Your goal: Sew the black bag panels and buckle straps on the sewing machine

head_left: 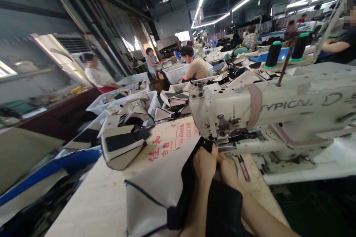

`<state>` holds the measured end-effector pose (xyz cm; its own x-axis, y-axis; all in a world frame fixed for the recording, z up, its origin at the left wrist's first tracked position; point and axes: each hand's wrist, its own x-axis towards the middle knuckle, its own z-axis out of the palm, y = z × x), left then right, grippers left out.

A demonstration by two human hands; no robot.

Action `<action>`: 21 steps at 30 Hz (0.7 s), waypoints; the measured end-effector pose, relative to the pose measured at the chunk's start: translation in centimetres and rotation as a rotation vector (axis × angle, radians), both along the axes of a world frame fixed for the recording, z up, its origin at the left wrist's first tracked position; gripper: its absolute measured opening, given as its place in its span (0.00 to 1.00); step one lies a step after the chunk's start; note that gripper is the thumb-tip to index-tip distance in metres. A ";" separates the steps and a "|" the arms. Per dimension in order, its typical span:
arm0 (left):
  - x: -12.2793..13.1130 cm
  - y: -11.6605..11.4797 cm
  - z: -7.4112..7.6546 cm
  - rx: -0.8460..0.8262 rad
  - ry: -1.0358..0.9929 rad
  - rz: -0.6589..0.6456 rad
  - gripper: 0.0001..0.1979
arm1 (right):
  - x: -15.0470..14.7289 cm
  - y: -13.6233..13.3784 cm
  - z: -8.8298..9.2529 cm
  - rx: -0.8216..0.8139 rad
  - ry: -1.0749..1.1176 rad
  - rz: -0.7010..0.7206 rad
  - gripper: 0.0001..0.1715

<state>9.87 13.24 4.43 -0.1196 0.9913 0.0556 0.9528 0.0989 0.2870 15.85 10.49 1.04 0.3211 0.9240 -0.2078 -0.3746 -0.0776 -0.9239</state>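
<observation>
A beige and black sewn piece (158,185) lies across the plywood table (83,196) in front of me. Its black edge runs up to the needle area of a sewing machine (228,107). My left hand (204,163) is closed on the black material just below the presser foot. Close beside it, my right hand (226,168) also has its fingers closed at the same black edge, partly hidden behind the left. To the right of my right hand, thread snips (244,168) with a pinkish handle lie on the table.
A finished-looking beige and black piece (122,144) sits on the table's far left. Beyond it stand white bins (96,105) full of similar pieces. Black thread cones (272,54) stand behind the machine. Several people work farther back, one in a tan shirt (199,68).
</observation>
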 end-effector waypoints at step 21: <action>-2.5 1.6 -1.5 0.000 -0.359 -0.098 0.22 | -0.8 0.8 -0.6 -0.050 0.395 0.015 0.22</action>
